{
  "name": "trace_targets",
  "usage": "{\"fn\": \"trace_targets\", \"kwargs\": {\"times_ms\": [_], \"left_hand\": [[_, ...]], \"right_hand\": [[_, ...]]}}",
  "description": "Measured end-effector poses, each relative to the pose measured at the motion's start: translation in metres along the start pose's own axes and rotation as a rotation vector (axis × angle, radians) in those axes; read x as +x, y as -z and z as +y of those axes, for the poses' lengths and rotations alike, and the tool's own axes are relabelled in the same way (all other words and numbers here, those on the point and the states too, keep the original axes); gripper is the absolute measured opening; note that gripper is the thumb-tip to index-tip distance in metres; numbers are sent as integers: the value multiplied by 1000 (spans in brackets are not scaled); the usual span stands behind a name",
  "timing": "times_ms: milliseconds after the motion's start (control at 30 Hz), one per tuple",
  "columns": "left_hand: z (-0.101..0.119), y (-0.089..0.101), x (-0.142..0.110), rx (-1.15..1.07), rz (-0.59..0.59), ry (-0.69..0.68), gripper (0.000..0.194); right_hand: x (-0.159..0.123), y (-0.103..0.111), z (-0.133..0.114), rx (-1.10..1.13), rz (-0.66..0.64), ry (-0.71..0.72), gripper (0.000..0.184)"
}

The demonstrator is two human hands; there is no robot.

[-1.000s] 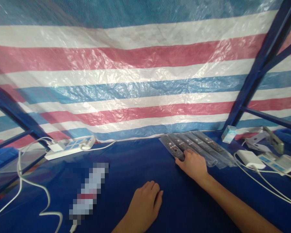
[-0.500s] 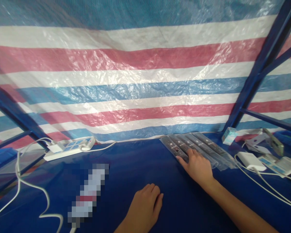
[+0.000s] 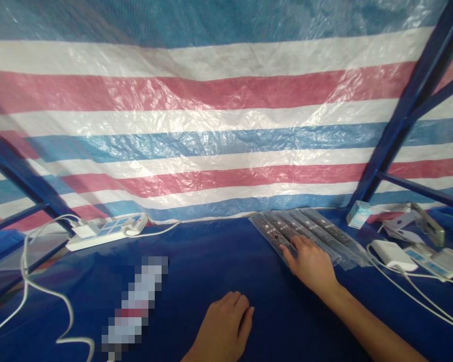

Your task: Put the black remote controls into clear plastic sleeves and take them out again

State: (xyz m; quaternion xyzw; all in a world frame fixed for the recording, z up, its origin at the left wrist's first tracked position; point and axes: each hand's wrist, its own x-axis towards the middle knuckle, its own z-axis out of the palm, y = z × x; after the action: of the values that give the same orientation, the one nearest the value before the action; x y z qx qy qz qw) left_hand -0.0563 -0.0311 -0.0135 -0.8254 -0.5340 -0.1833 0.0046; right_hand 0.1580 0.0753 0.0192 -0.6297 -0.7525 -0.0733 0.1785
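Note:
Several dark remote controls (image 3: 305,229) in clear plastic sleeves lie side by side on the blue table cover (image 3: 211,261) at the back right. My right hand (image 3: 312,265) rests on the near end of the leftmost sleeved remotes, fingers spread over them. My left hand (image 3: 224,328) lies palm down on the blue cover near the front, fingers loosely curled, holding nothing.
A white power strip (image 3: 105,229) with cables sits at the back left. A pixelated object (image 3: 134,304) lies front left. At the right are a white adapter (image 3: 392,251), a small box (image 3: 358,213), another power strip (image 3: 438,259) and cables. A striped tarp (image 3: 211,125) hangs behind.
My right hand has slid slightly right and nearer along the row of sleeved remotes. My left hand has stayed almost still.

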Motion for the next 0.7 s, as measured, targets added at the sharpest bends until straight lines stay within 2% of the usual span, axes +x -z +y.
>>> {"fn": "trace_targets", "kwargs": {"times_ms": [567,700], "left_hand": [[1,1,-1,-10,35,-14,19],[2,0,0,-9,44,-20,19]], "right_hand": [[-1,1,-4,-2,-54,-3,22],[1,-4,-8,-42,-61,-23,27]]}}
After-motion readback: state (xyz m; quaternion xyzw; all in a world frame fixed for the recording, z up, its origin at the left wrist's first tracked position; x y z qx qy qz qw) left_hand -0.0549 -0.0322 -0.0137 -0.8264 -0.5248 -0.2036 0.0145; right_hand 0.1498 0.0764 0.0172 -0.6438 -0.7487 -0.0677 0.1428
